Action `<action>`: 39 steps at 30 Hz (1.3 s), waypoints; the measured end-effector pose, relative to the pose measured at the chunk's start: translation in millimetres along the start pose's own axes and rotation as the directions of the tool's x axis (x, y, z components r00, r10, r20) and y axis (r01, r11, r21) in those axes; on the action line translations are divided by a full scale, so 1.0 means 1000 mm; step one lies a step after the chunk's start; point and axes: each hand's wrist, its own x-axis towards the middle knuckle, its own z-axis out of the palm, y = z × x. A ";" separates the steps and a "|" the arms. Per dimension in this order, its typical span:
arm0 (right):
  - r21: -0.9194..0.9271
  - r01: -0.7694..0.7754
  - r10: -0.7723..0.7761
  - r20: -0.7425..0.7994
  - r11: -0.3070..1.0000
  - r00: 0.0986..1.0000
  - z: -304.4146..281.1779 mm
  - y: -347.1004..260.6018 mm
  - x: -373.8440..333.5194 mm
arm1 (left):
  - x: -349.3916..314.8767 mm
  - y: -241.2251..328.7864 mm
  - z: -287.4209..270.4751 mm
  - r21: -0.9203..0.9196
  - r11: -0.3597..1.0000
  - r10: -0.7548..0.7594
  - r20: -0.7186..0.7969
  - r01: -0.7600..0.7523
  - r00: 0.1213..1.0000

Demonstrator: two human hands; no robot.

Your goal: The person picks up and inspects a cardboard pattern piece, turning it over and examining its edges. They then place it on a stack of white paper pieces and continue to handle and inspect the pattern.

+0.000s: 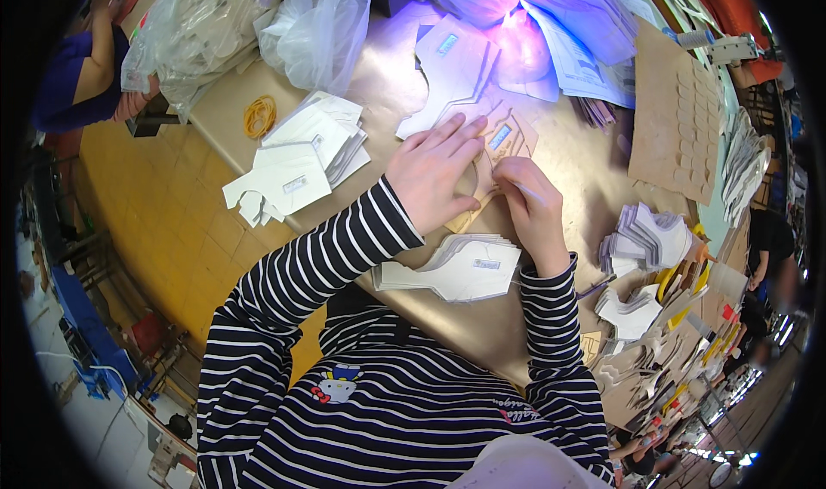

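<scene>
My left hand (437, 172) lies with its fingers stretched flat, pressing on the edge of a tan pattern template (520, 141) with cut lines and a small label. Over the lower part of that template, my right hand (535, 203) has its thumb and fingers pinched together; whatever is between the fingertips is too small to make out. Just beyond my left fingers rests a stack of white cut pieces (456, 67), lit bluish by a lamp. Closer to me, another stack of white shaped pieces (460, 270) sits below both hands.
White cut pieces (301, 162) and yellow rubber bands (259, 116) lie at left, near clear plastic bags (314, 33). Rightward are a brown board with scalloped marks (675, 115), more stacked pieces (645, 239) and yellow-handled scissors (667, 282). Other people work at both sides.
</scene>
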 end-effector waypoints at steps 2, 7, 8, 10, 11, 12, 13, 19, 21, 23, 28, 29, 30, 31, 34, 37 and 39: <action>0.041 0.013 -0.012 -0.025 0.999 1.000 0.001 0.002 -0.006 | 0.000 0.000 0.000 0.007 1.000 -0.004 -0.002 0.004 1.000; 0.150 -0.058 0.073 -0.096 0.987 0.993 0.004 0.009 -0.015 | -0.001 0.000 0.001 -0.005 1.000 -0.003 -0.012 0.003 1.000; 0.179 -0.084 0.103 -0.101 0.980 0.990 0.004 0.010 -0.016 | -0.001 0.000 0.001 -0.013 1.000 -0.004 -0.015 0.004 1.000; 0.157 -0.062 0.074 -0.074 0.986 0.994 0.003 0.009 -0.016 | -0.001 -0.001 0.001 -0.016 1.000 0.004 -0.015 -0.004 1.000; 0.148 -0.040 0.051 -0.071 0.988 0.996 0.002 0.008 -0.016 | -0.001 -0.001 0.001 -0.011 1.000 0.011 -0.012 -0.011 1.000; 0.143 -0.066 0.077 -0.072 0.988 0.994 0.002 0.007 -0.015 | -0.001 -0.002 0.001 -0.006 1.000 0.018 -0.009 -0.018 1.000; 0.142 -0.080 0.092 -0.082 0.987 0.992 0.002 0.005 -0.013 | -0.001 -0.002 0.001 -0.011 1.000 0.017 -0.009 -0.017 1.000; 0.083 -0.093 0.098 -0.059 0.992 0.993 -0.001 0.003 -0.004 | -0.002 -0.003 0.002 -0.011 1.000 0.029 -0.011 -0.029 1.000; 0.092 -0.128 0.131 -0.030 0.988 0.991 -0.003 0.002 -0.005 | -0.002 -0.003 0.003 -0.012 1.000 0.027 -0.012 -0.027 1.000; 0.127 -0.175 0.177 -0.004 0.976 0.984 -0.003 0.002 -0.008 | -0.002 -0.003 0.003 -0.013 0.999 0.031 -0.014 -0.031 0.999; 0.092 -0.096 0.099 -0.027 0.991 0.995 0.000 0.001 -0.010 | -0.003 -0.003 0.004 0.001 0.999 0.054 -0.005 -0.054 0.999; 0.051 -0.052 0.054 -0.027 0.997 0.998 0.000 0.001 -0.010 | -0.003 -0.003 0.004 0.004 0.999 0.054 -0.003 -0.054 0.999; 0.027 -0.037 0.038 -0.014 0.999 0.999 0.000 0.000 -0.010 | -0.003 -0.003 0.004 0.007 0.998 0.055 -0.002 -0.055 0.998; 0.004 -0.021 0.021 0.000 1.000 1.000 0.000 0.000 -0.010 | -0.003 -0.003 0.004 0.010 0.998 0.054 0.001 -0.054 0.999; -0.047 0.018 -0.016 0.036 0.999 0.999 -0.002 -0.002 -0.011 | -0.002 -0.002 0.003 0.013 0.999 0.052 0.004 -0.052 0.999; -0.056 0.044 -0.041 0.059 0.997 0.997 -0.005 -0.003 -0.013 | -0.002 -0.001 0.002 0.015 0.999 0.047 0.012 -0.047 0.999; -0.026 0.009 -0.008 0.054 1.000 0.999 -0.006 -0.002 -0.014 | -0.002 0.000 0.002 0.019 0.999 0.042 0.027 -0.043 0.999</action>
